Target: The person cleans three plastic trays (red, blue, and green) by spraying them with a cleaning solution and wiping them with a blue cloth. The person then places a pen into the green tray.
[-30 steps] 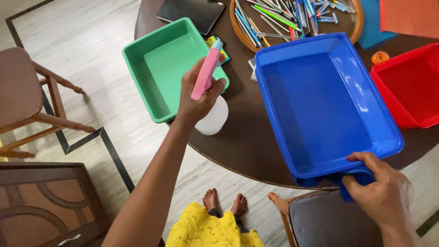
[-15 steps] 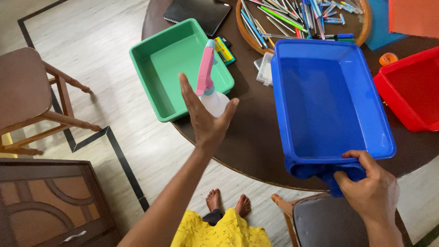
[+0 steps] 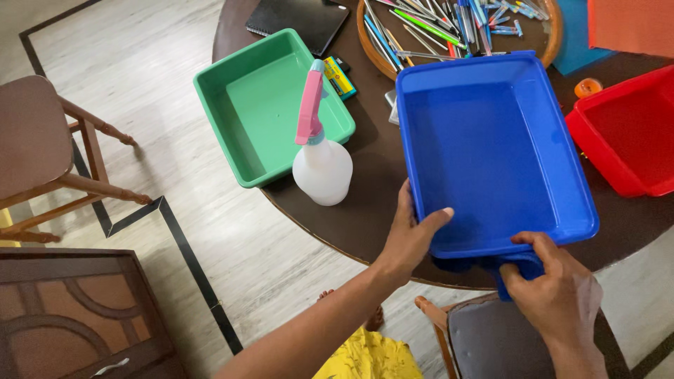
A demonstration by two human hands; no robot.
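The left hand (image 3: pixel 409 235) clamps the near left corner of the blue plastic tray (image 3: pixel 491 151), thumb over its rim. At the tray's 6 o'clock edge, the right hand (image 3: pixel 554 288) pinches a blue cloth (image 3: pixel 516 267) underneath. A spray bottle (image 3: pixel 321 158) stands at the tray's 9 o'clock, on the dark round table (image 3: pixel 372 203).

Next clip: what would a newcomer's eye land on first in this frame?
The big blue tray at the near edge of the round dark table, gripped at its near-left corner by the left hand while the right hand presses a blue cloth under its near rim. Next, the white spray bottle with a pink trigger, upright between it and the green tray, and the red tray at the right.
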